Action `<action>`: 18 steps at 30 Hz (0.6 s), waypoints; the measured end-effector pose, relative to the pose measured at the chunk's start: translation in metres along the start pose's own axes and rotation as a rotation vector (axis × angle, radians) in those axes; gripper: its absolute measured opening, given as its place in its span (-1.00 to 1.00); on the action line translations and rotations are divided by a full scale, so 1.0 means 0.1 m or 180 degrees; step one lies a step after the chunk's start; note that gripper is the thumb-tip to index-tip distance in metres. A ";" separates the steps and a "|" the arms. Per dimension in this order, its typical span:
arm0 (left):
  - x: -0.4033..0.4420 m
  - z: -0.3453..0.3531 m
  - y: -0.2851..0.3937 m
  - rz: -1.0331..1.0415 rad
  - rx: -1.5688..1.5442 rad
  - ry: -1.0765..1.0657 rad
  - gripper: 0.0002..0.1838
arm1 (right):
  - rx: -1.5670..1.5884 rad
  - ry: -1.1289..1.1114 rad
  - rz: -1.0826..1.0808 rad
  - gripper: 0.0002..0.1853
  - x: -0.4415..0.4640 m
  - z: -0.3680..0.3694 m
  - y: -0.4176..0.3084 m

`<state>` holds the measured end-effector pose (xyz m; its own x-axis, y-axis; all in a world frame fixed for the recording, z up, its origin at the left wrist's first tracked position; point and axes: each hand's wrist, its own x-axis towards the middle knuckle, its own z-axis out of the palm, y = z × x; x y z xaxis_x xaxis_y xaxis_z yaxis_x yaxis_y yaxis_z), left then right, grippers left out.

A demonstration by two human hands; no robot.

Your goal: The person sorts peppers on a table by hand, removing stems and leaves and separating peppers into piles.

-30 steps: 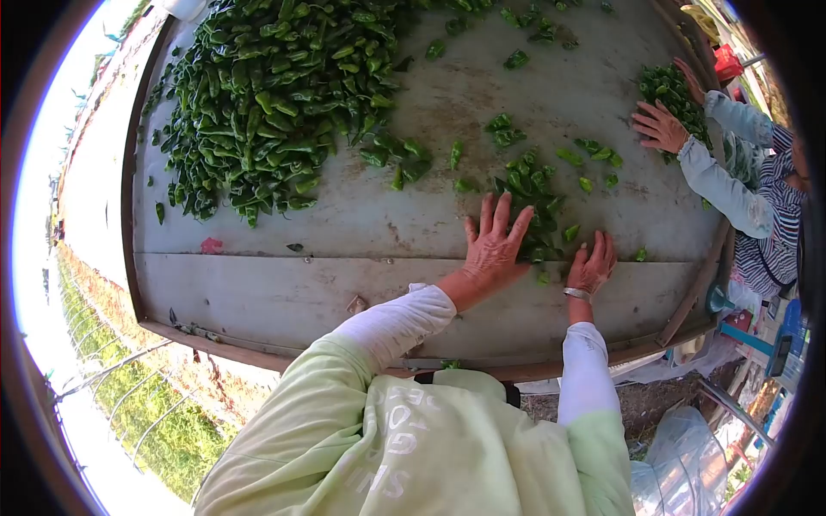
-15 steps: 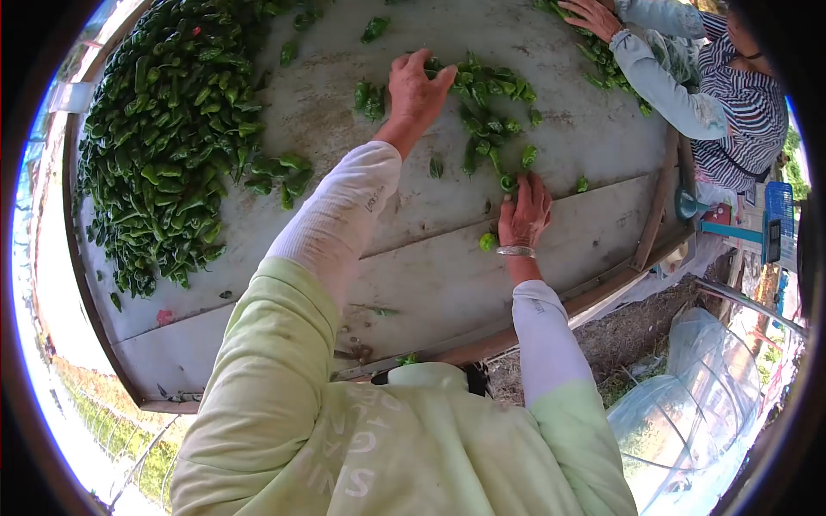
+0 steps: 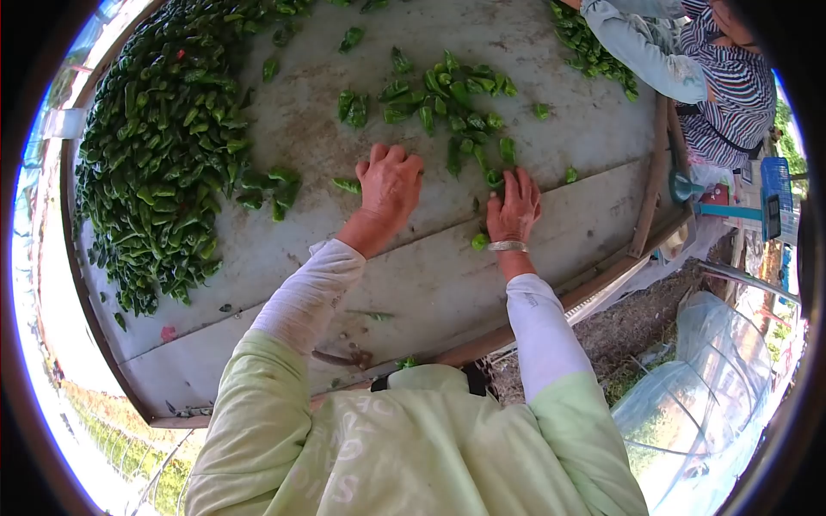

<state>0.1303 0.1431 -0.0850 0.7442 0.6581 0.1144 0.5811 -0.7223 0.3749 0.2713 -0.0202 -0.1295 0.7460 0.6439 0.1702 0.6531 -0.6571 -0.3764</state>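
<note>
Your left hand [image 3: 389, 191] curls low over the grey tabletop [image 3: 413, 284]; you cannot tell whether it grips anything.
Your right hand [image 3: 514, 211], fingers slightly parted, meets the near end of the loose peppers [image 3: 460, 99] at 12 o'clock; the big pepper pile [image 3: 163, 155] lies at 10.

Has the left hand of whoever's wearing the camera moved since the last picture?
Yes. The left hand has drawn back from the loose green peppers, closer to the seam across the tabletop.
</note>
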 end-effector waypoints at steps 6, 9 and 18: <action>-0.02 0.19 0.25 0.0562 -0.0625 -0.0149 -0.89 | -0.0037 0.0002 -0.0003 -0.49 0.00 0.01 0.01; -0.04 0.31 0.47 0.0930 -0.0477 -0.0391 -0.89 | -0.0001 -0.0100 0.0036 -0.50 0.01 -0.05 -0.02; 0.03 0.37 0.58 0.1153 -0.0355 -0.0572 -0.95 | 0.0436 0.0181 -0.0037 -0.55 0.02 0.03 0.07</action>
<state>0.1786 0.0955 -0.0965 0.9453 0.3110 0.0985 0.2393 -0.8663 0.4384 0.2772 -0.0225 -0.1343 0.7472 0.6253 0.2253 0.6407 -0.5876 -0.4941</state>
